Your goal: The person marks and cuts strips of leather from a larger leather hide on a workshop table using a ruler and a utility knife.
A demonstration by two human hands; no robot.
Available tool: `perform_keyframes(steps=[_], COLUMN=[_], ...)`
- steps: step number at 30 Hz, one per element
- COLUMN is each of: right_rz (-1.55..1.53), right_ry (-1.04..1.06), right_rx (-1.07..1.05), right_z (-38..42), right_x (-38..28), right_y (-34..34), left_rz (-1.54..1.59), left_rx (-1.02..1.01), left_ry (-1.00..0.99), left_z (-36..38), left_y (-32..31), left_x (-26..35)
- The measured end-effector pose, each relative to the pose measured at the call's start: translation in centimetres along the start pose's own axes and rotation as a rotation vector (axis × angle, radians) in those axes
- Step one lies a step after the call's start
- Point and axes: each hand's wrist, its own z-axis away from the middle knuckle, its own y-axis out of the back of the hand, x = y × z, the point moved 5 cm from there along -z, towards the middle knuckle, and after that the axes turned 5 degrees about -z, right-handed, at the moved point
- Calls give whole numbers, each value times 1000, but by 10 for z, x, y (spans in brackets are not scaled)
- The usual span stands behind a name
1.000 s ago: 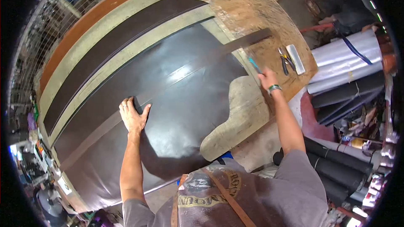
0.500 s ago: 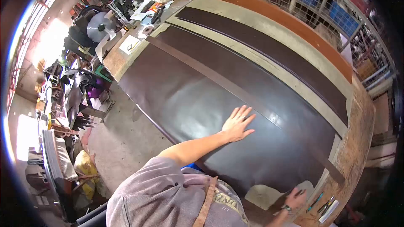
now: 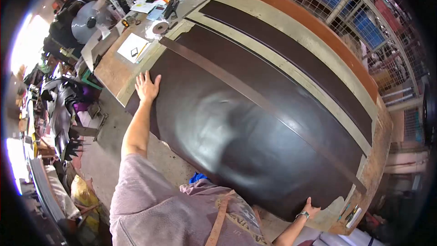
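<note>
A large dark brown leather sheet (image 3: 236, 123) lies spread over the table. A long metal straightedge (image 3: 255, 98) crosses it diagonally. My left hand (image 3: 147, 86) lies flat, fingers spread, on the sheet's far left corner near the table edge. My right hand (image 3: 309, 208) rests with fingers apart on the sheet's near right edge; a watch is on that wrist. It holds nothing I can see. A second narrow dark leather strip (image 3: 300, 59) lies on the pale cutting board beyond the sheet.
Pliers and small tools (image 3: 350, 214) lie on the wooden table corner at the right. Papers, a tape roll (image 3: 159, 27) and clutter sit at the table's left end. A wire mesh fence (image 3: 364, 13) runs behind the table. Rolls and scrap fill the floor at left.
My left hand has slid from the sheet's middle out to its far left corner. My right hand has moved onto the sheet's near right edge. The view has shifted slightly.
</note>
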Motion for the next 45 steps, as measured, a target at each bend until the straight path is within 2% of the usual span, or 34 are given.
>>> perform_keyframes(steps=[1,2,3,4,6,7,10,16,26,32,35,37,39,40,41,42,43,44,45], right_rz=[-29,-166,-303,-440,-440,-443,-435,-475,-560,-445,-468,-502,-533,-434,-161,23,365,445,256], right_ry=[68,57,52,50,-125,-213,-284,-199,-145,-79,-148,-148,-125,-172,-138,-27,121,272,382], right_rx=[129,110,87,60,61,63,19,-27,-59,-22,-29,-4,-16,74,107,169,393,485,475], right_z=[5,-1,-10,-15,-18,-19,5,9,11,6,26,19,24,28,38,38,50,56,65], right_x=[-1,12,26,35,45,49,28,39,40,45,28,39,33,34,8,5,-8,-22,-53], right_y=[-1,-13,-25,-31,-30,-31,-13,-15,-22,-21,-12,-19,-17,-14,1,2,4,7,19], left_rz=[-1,-2,-76,-40,33,92,51,87,120,97,47,30,-4,-219,-308,-247,-212,-173,-79], left_rx=[-48,-91,158,118,40,65,69,-29,-59,-64,-89,-120,-18,138,240,331,332,330,370], left_ry=[2,9,-47,-39,-17,13,-9,71,100,115,127,116,81,21,-119,-196,-258,-313,-459], left_z=[-9,-15,-27,-36,-53,-67,-81,-87,-91,-91,-92,-94,-97,-101,-102,-96,-94,-96,-98], left_y=[3,17,-1,-2,4,-7,-15,-4,-4,1,1,1,-9,-16,-18,-3,7,8,1], left_x=[1,5,-2,-3,-2,-8,0,12,10,12,13,15,11,8,14,30,49,73,100])
